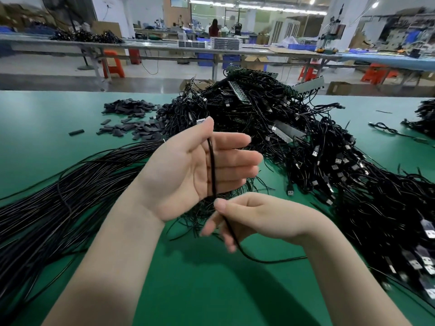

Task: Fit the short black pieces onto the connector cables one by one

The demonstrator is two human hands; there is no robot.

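Note:
My left hand (188, 170) is raised palm-up over the green table, and its thumb and forefinger pinch the top end of a thin black cable (213, 170) near a small pale connector tip. The cable runs down across my palm. Below it my right hand (254, 220) pinches the same cable between thumb and fingers, and the rest of the cable trails off to the right across the table. A heap of short black pieces (131, 121) lies at the far left of the table, out of both hands' reach.
A large tangled pile of black connector cables (294, 142) with USB plugs fills the middle and right. A bundle of straight black cables (70, 196) lies on the left. The green table (200, 290) shows in front. Workbenches and a person stand far behind.

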